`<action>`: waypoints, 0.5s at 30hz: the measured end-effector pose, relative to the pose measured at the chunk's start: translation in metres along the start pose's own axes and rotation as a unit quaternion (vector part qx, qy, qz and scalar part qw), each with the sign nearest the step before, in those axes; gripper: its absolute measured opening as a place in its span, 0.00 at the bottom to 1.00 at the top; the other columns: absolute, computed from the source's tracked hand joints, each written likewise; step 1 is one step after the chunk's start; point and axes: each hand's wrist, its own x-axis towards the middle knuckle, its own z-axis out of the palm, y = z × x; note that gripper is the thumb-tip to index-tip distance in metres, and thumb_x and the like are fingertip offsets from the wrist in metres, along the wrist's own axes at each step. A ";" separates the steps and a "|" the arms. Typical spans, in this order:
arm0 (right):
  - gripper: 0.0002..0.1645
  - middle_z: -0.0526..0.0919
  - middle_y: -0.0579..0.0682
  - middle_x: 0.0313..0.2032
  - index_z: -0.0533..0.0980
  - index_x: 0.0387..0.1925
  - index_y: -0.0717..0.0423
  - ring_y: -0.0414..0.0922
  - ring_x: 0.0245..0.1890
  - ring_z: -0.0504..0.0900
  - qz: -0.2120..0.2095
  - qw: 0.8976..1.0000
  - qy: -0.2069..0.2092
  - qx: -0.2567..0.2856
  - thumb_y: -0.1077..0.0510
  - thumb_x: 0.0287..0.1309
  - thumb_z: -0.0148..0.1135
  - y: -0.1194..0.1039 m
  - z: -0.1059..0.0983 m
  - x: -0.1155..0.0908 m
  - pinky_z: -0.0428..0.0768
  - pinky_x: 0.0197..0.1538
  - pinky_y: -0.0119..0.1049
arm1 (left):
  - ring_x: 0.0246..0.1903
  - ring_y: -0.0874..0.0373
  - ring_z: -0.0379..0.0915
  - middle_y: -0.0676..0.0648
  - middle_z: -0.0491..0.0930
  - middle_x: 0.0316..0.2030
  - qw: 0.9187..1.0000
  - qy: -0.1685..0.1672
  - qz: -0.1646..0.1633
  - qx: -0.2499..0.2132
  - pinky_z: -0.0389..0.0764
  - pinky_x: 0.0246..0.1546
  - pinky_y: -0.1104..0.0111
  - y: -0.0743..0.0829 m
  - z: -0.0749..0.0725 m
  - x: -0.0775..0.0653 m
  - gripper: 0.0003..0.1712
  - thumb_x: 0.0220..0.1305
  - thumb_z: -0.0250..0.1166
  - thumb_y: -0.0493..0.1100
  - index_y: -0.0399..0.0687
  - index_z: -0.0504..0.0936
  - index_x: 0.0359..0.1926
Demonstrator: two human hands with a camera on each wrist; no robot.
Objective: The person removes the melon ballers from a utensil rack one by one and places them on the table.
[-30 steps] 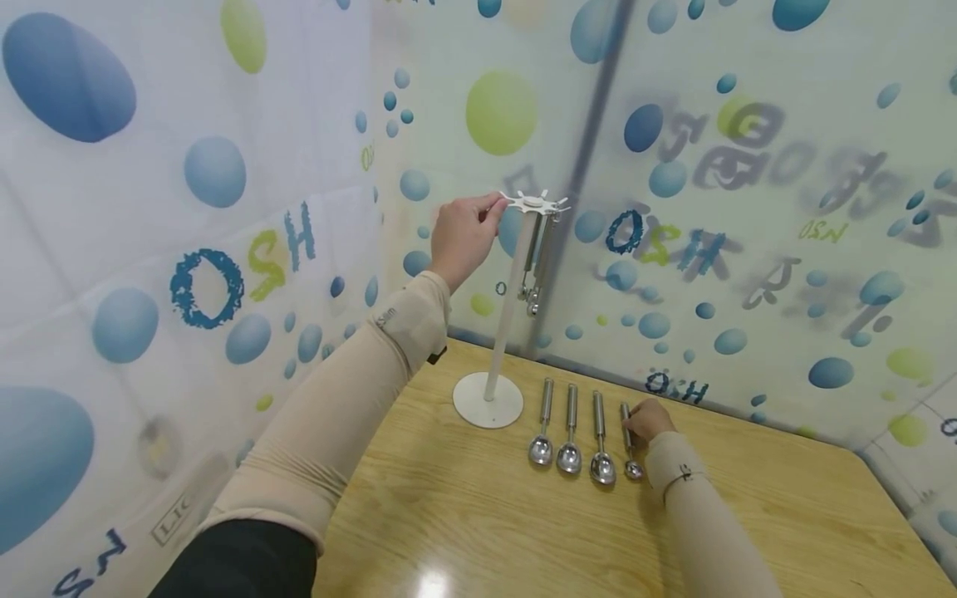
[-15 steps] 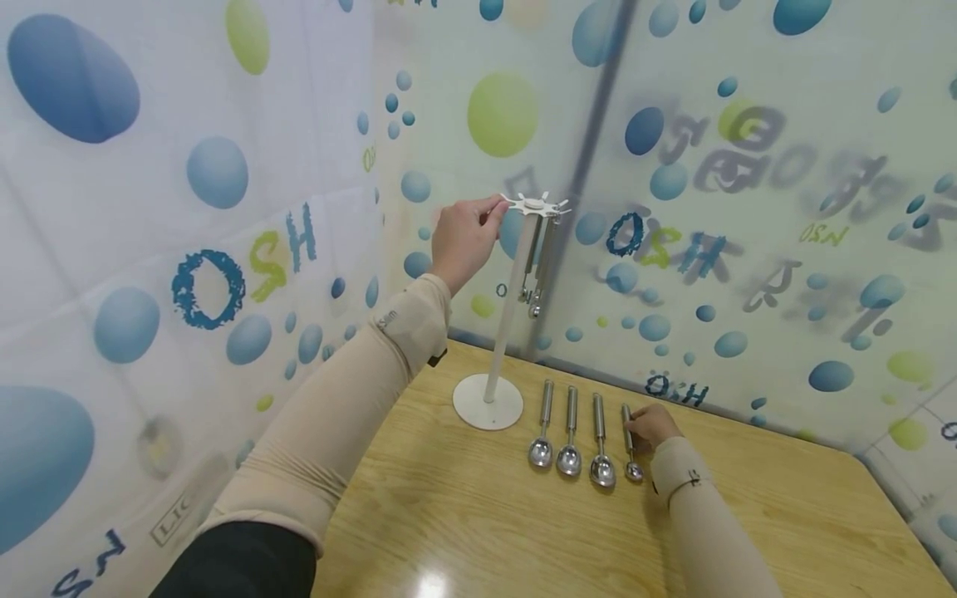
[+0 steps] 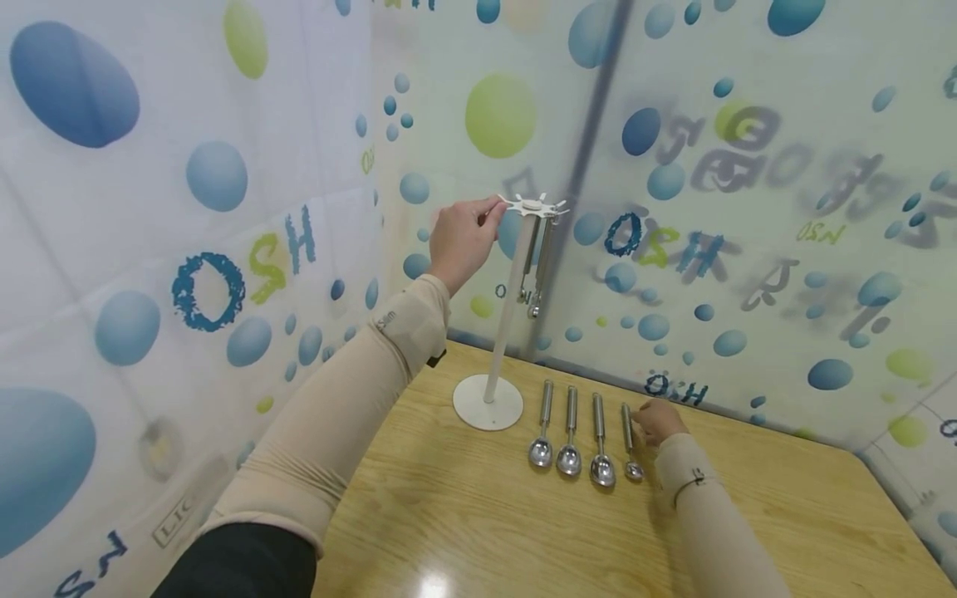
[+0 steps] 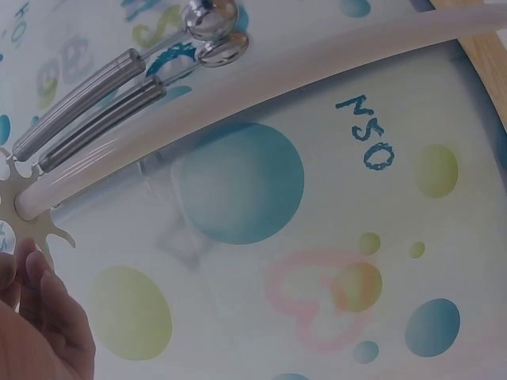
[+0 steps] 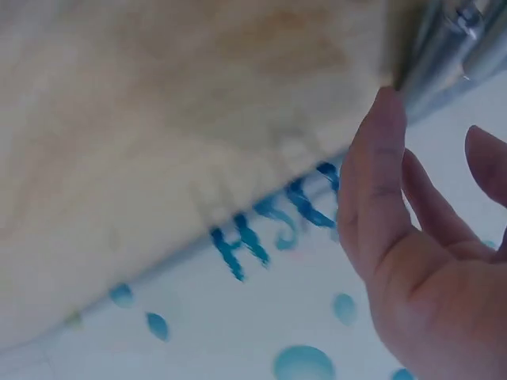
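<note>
My left hand (image 3: 465,241) pinches one prong of the white hook wheel (image 3: 532,205) on top of an upright stand (image 3: 503,332) with a round base. Two metal scoops (image 4: 95,119) with thick handles hang from the wheel's far side, bowls down. On the table, a small metal scoop (image 3: 628,440) lies at the right end of a row, beside three larger scoops (image 3: 599,440). My right hand (image 3: 660,421) is at the small scoop's handle, on its right side. In the right wrist view its fingers (image 5: 380,174) are extended, fingertip right at the metal handle, thumb apart.
The wooden table (image 3: 463,515) runs back to a patterned curtain (image 3: 748,249) with printed dots and letters. Another curtain wall (image 3: 314,124) stands close on the left. The stand's base (image 3: 478,407) sits left of the row of scoops.
My right hand has shifted slightly to the right, its fingers coming off the small scoop's handle. The scoop lies in the same place, and my left hand still pinches the prong.
</note>
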 end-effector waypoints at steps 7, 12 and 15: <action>0.26 0.75 0.76 0.56 0.69 0.62 0.78 0.67 0.51 0.79 -0.091 0.994 0.055 -0.007 0.59 0.75 0.50 -0.048 -0.012 -0.010 0.81 0.49 0.55 | 0.28 0.61 0.79 0.50 0.86 0.32 1.000 0.000 -0.014 0.000 0.70 0.25 0.68 0.000 0.001 0.002 0.21 0.76 0.59 0.54 0.54 0.83 0.62; 0.23 0.77 0.70 0.54 0.70 0.64 0.70 0.64 0.52 0.78 -0.186 0.975 0.121 0.014 0.61 0.76 0.51 -0.093 -0.018 -0.021 0.78 0.51 0.57 | 0.29 0.62 0.79 0.51 0.86 0.35 1.000 -0.004 -0.016 -0.005 0.70 0.26 0.69 0.000 0.001 0.003 0.21 0.76 0.59 0.55 0.55 0.82 0.63; 0.21 0.79 0.67 0.53 0.73 0.63 0.68 0.61 0.52 0.79 -0.243 0.956 0.159 0.043 0.61 0.76 0.52 -0.120 -0.021 -0.025 0.78 0.52 0.55 | 0.29 0.62 0.78 0.51 0.85 0.33 1.000 -0.005 -0.015 -0.008 0.70 0.26 0.69 -0.001 0.000 0.004 0.21 0.76 0.59 0.55 0.55 0.83 0.62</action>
